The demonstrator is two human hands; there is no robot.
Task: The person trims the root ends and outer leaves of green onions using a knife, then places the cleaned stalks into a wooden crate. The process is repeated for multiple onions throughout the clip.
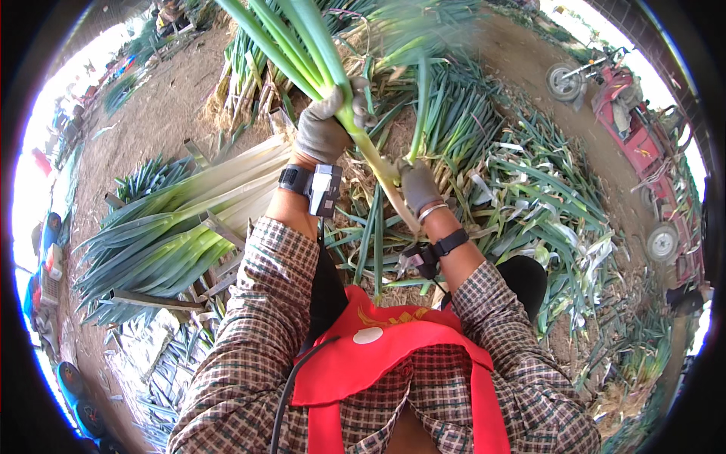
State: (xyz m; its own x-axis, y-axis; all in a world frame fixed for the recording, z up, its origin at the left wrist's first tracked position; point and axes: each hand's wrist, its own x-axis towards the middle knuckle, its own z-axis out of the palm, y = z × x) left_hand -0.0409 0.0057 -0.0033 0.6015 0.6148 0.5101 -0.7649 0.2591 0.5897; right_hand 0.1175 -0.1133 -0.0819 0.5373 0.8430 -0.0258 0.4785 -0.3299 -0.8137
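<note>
My left hand (323,130), in a grey work glove, grips a long green onion (374,156) where its pale stalk meets the leaves. The onion slants across in front of me, leaves up and left, root end down between my forearms. Close beside the stalk, my gloved right hand (420,184) is closed around the base of a separate green leaf strip (421,110) that stands upright. Whether that strip is still joined to the stalk is hidden by the fingers. To my left, cleaned onions (187,210) with white stalks lie stacked on a metal frame (159,301).
Bundled untrimmed onions (465,108) lie ahead, with another root-ended bundle (244,85) further left. Stripped leaves (550,227) heap on the dirt ground to my right. A red wheeled vehicle (635,130) stands at the far right. A red apron (391,363) covers my lap.
</note>
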